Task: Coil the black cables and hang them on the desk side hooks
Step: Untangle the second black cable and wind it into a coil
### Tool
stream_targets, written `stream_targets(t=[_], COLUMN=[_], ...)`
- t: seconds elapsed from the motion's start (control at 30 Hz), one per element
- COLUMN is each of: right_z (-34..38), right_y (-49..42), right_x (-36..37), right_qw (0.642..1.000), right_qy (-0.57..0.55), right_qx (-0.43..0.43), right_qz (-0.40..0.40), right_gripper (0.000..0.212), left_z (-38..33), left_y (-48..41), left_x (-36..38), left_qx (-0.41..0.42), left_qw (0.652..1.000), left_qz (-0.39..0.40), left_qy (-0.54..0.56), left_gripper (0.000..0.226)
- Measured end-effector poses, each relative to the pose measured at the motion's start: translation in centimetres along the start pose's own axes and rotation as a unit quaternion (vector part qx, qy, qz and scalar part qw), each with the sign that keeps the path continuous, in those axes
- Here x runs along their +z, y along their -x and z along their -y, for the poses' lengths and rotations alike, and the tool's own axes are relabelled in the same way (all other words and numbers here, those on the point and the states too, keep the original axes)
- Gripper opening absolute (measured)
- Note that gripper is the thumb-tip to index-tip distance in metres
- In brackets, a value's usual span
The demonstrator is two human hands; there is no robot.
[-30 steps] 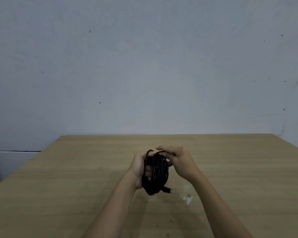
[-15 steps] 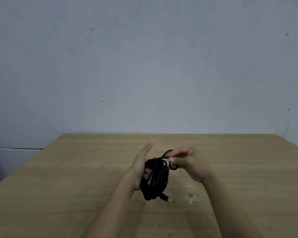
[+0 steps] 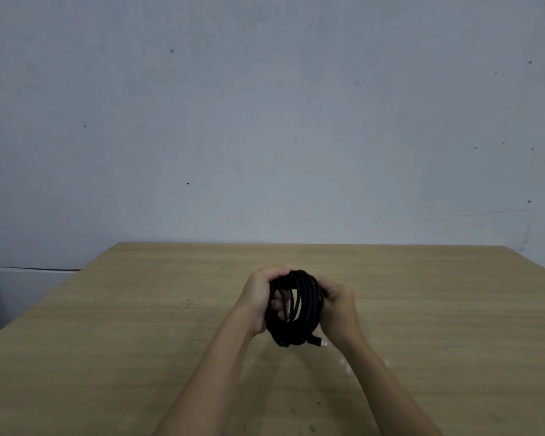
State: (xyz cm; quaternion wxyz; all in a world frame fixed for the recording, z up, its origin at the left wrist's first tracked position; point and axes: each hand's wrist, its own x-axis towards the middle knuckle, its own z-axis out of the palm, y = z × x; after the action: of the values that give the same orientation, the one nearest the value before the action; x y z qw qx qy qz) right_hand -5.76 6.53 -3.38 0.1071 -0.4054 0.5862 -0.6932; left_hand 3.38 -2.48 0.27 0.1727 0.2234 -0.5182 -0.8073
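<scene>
A plain pale grey wall (image 3: 265, 121) fills the upper half of the view, flecked with small dark specks and faint scuff marks at the right. A light wooden desk (image 3: 139, 341) with visible grain stands against it, its far edge running straight across. A whitish ledge (image 3: 29, 275) shows at left, beyond the desk. The light is dim and even.

The black matt rubbery coiled cable (image 3: 293, 309) between my hands ends in a small shiny metal plug (image 3: 322, 343). The light-brown wood-grain surface (image 3: 139, 341) looks smooth and dull; the grey painted wall (image 3: 265, 121) is matt, lightly speckled.
</scene>
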Motion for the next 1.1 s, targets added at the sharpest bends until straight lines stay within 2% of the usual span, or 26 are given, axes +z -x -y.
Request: stream_targets(t=[0.07, 0.13, 0.2, 0.27, 0.33, 0.43, 0.57, 0.63, 0.73, 0.83, 0.93, 0.97, 1.03, 1.1], right_z=[0.6, 1.0, 1.3, 1.6, 1.4, 1.0, 0.2, 0.1, 0.4, 0.4, 0.8, 0.9, 0.9, 0.6], right_y=[0.5, 0.4, 0.4, 0.4, 0.3, 0.1, 0.0, -0.1, 0.0, 0.1, 0.2, 0.1, 0.0, 0.0], right_x=[0.4, 0.0, -0.6, -1.2, -1.6, -1.8, -1.2, -1.0, -1.0, -0.8, -0.8, -0.9, -1.1, -1.2], right_qw=[0.996, 0.992, 0.982, 0.964, 0.947, 0.945, 0.95, 0.949, 0.94, 0.928, 0.91, 0.902, 0.911, 0.931], right_qy=[-0.065, -0.074, -0.1, -0.157, -0.195, -0.196, -0.192, -0.206, -0.227, -0.244, -0.287, -0.304, -0.278, -0.222], right_qx=[0.055, 0.072, 0.104, 0.144, 0.173, 0.203, 0.231, 0.232, 0.237, 0.26, 0.286, 0.293, 0.285, 0.258], right_qz=[0.032, 0.077, 0.121, 0.162, 0.188, 0.165, 0.082, 0.064, 0.088, 0.107, 0.09, 0.092, 0.108, 0.131], right_gripper=[0.02, 0.03, 0.034, 0.027, 0.029, 0.041, 0.026, 0.025, 0.029, 0.035, 0.028, 0.034, 0.038, 0.027], left_z=[-0.2, -0.2, -0.1, 0.0, 0.0, 0.1, 0.5, 0.5, 0.7, 1.0, 1.2, 1.3, 1.4, 1.5], left_y=[-0.1, -0.2, -0.2, -0.2, -0.2, -0.3, -1.0, -1.3, -1.5, -1.6, -1.9, -1.9, -1.9, -2.0], left_x=[0.4, 0.6, 0.6, 0.7, 1.1, 1.3, 1.2, 1.1, 1.0, 0.9, 0.6, 0.6, 0.4, 0.2], left_qx=[0.064, 0.104, 0.133, 0.154, 0.173, 0.189, 0.199, 0.206, 0.207, 0.196, 0.182, 0.179, 0.177, 0.178], left_qw=[0.997, 0.99, 0.984, 0.98, 0.975, 0.967, 0.955, 0.948, 0.939, 0.934, 0.934, 0.933, 0.933, 0.933], left_qz=[-0.051, -0.09, -0.114, -0.128, -0.14, -0.171, -0.216, -0.236, -0.265, -0.283, -0.292, -0.294, -0.295, -0.286], left_qy=[-0.017, -0.014, -0.007, -0.006, -0.014, -0.028, -0.039, -0.051, -0.072, -0.091, -0.101, -0.103, -0.111, -0.125], left_gripper=[0.013, 0.007, 0.017, 0.03, 0.033, 0.028, 0.019, 0.021, 0.031, 0.03, 0.03, 0.027, 0.024, 0.026])
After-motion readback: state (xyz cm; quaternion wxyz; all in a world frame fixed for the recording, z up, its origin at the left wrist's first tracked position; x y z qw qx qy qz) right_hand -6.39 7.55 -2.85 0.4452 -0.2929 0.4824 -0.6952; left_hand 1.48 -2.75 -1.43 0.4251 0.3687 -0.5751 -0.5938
